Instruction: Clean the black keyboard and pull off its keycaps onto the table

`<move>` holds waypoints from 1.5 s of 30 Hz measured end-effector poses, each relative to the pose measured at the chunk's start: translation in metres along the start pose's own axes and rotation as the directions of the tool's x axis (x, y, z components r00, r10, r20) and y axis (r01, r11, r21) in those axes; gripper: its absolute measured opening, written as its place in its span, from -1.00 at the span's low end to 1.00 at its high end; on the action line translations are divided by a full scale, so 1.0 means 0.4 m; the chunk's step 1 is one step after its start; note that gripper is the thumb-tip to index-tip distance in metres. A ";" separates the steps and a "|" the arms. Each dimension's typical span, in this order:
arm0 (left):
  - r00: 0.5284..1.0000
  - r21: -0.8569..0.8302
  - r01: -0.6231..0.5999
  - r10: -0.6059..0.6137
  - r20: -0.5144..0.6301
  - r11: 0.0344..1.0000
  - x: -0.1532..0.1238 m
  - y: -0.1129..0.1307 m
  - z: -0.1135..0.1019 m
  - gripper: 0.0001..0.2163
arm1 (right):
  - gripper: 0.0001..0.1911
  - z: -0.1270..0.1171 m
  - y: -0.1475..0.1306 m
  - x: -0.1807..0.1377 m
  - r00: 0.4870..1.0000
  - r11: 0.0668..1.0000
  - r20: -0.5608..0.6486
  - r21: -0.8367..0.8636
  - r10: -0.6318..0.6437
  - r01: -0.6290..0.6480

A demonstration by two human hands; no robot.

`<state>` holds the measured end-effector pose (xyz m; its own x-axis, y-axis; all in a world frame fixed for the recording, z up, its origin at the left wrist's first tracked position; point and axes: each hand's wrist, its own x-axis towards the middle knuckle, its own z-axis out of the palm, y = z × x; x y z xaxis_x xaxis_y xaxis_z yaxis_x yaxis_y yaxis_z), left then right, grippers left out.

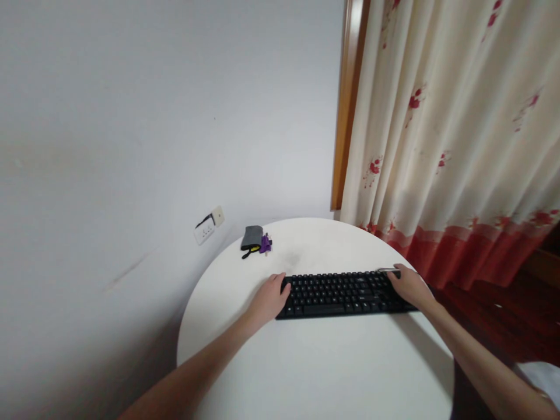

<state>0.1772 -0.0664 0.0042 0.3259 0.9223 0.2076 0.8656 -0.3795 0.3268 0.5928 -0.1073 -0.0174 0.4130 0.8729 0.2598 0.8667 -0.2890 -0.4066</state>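
A black keyboard (332, 294) lies across the white round table, its keys facing up. My left hand (270, 296) is closed around its left end, thumb on the top and the other fingers at the edge. At the opposite end, my right hand (410, 286) grips the keyboard's right side and covers part of the number keys. A thin, pale, shiny strip (388, 269) shows at the back edge beside my right fingers; what it is I cannot tell.
On the white table (324, 361), a folded grey cloth (252, 237) lies at the back left beside a small purple item (265, 244). A wall socket (204, 231) sits left of the table. Floral curtains (441, 128) hang at the right.
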 end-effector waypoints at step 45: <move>0.899 0.090 0.431 -0.418 -0.133 0.898 0.314 -0.206 0.010 -0.79 | -0.65 0.160 -0.349 -0.086 0.866 0.841 0.025 0.254 -0.500 0.478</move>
<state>0.1483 0.0809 -0.0004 -0.1192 0.9778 0.1723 0.9519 0.0632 0.2997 0.4396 -0.0720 -0.0255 -0.0822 0.9099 0.4066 0.8548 0.2741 -0.4406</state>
